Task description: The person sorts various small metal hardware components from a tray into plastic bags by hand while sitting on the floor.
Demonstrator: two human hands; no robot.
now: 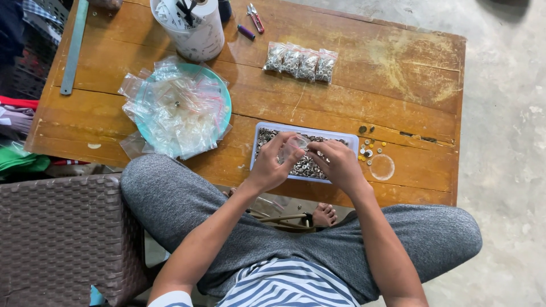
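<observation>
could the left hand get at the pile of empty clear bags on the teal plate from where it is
Probably yes. The left hand holds a small clear bag over the tray of metal parts, and the pile of empty clear bags lies just to its left, with only bare wooden table between.

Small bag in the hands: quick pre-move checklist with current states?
1. Small clear bag pinched by both left hand and right hand: ok.
2. Bag mouth open: cannot tell, fingers cover it.
3. Hands over the tray of metal pieces, so spills land in it: ok.
4. Empty bags on the teal plate within reach: ok.
5. Four filled bags set apart at the table's far side: ok.
6. Loose pieces lie outside the tray: not ok.
</observation>
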